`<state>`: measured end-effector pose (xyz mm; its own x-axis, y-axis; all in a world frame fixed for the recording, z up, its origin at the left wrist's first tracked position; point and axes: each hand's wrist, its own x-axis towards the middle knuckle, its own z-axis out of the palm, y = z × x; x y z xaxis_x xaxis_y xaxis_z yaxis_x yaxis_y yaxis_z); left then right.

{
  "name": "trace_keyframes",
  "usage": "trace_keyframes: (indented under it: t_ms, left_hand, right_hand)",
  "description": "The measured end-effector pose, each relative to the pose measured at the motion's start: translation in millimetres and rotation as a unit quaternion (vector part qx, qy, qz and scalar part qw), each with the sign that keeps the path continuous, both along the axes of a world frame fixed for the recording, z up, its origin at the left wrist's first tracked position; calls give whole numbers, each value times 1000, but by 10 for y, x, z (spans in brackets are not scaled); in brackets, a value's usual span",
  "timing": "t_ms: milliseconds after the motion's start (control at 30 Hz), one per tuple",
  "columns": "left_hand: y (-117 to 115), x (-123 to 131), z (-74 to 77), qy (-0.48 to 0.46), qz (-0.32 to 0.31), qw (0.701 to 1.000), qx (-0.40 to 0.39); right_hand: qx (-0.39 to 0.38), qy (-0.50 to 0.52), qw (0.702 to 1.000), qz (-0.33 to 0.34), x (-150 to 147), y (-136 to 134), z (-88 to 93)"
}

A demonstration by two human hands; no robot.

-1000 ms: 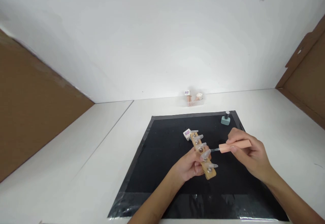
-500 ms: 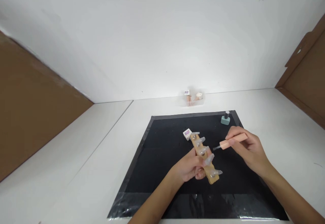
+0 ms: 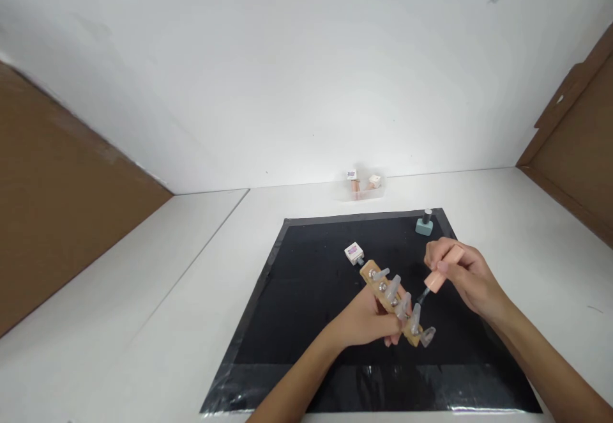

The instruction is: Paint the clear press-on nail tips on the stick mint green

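The wooden strip (image 3: 389, 296) has swung rightward, between left thumb (image 3: 389, 326) and fingers (image 3: 403, 290).

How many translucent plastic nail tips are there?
5 translucent plastic nail tips, spaced along the tan wooden bar in the left hand: one toward each end, three between.

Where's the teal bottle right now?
In the head view, the teal bottle stands near the far right corner of the black mat, beyond the right hand.
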<state>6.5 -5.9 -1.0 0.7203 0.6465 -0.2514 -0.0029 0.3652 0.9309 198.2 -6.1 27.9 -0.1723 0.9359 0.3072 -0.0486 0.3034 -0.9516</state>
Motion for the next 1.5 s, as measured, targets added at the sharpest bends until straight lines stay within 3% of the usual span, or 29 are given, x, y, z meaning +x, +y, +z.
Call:
trace_keyframes:
  t_ms: [100, 233, 367, 533, 700, 800, 1500]
  left_hand:
    - [-6, 8, 24, 17, 10, 1000, 16]
    - [-16, 12, 57, 21, 27, 999, 30]
    - [-24, 12, 74, -1, 27, 998, 52]
    - [-22, 12, 102, -16, 26, 996, 78]
    - [-24, 24, 153, 7, 31, 992, 122]
    - [-25, 25, 162, 26, 33, 988, 148]
    - [-14, 22, 168, 22, 27, 994, 99]
  right_hand:
    - [-15, -29, 998, 50, 4, 1, 24]
    - [-21, -46, 998, 29, 15, 14, 36]
    - [-15, -54, 997, 57, 8, 5, 71]
    - [7, -105, 994, 4, -6, -3, 149]
    - [23, -112, 993, 39, 3, 3, 138]
    - [36, -118, 992, 14, 3, 1, 123]
    - [128, -127, 982, 50, 13, -10, 149]
